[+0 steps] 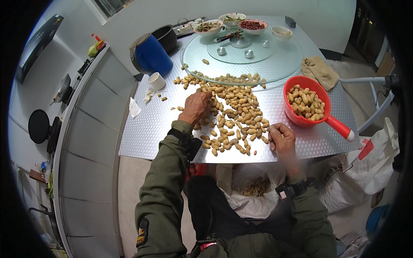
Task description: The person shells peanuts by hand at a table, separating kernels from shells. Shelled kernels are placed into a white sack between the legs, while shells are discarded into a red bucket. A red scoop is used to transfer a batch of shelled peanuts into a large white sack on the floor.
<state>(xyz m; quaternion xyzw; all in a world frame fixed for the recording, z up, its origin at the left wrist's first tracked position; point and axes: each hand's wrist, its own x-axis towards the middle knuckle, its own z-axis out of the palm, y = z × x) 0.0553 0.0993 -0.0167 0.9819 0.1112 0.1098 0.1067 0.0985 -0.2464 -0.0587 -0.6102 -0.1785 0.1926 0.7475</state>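
Many unshelled peanuts [243, 106] lie spread over the patterned metal tabletop [145, 129] in front of me. My left hand [196, 108] reaches into the left side of the spread, fingers pointing down among the nuts. Its fingertips are partly hidden, so a grip on a peanut cannot be made out. At the pile's right edge, near the front of the table, my right hand [283, 139] rests with curled fingers; what they may hold is hidden. A red plastic scoop [292, 119] with peanuts in it stands beyond and right of that hand.
A glass turntable [193, 61] carrying several food bowls [253, 31] overhangs the far peanuts. Left of it stand a blue container [155, 54] and a white cup [157, 81]. A tan cloth [319, 72] lies at right. Below the table edge, a white sack [255, 206] holds peanuts.
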